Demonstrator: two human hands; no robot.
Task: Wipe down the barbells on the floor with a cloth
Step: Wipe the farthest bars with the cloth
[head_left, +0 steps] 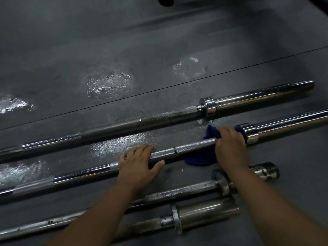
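Several steel barbells lie side by side on the dark floor. My right hand (pixel 230 146) grips a dark blue cloth (pixel 200 157) wrapped round the second barbell (pixel 177 150), just left of its collar. The cloth hangs below the bar and shows above it too. Further left on the same bar, my left hand (pixel 138 162) rests with the fingers curled over the knurled shaft and the thumb under it. The far barbell (pixel 159 119) lies beyond, untouched. Two rustier bars (pixel 186 190) (pixel 204 213) lie nearest me, partly under my forearms.
Wet patches (pixel 108 82) shine on the rubber floor beyond and between the bars. A floor seam (pixel 159 87) runs diagonally behind the far barbell. A dark object (pixel 165 0) sits at the top edge.
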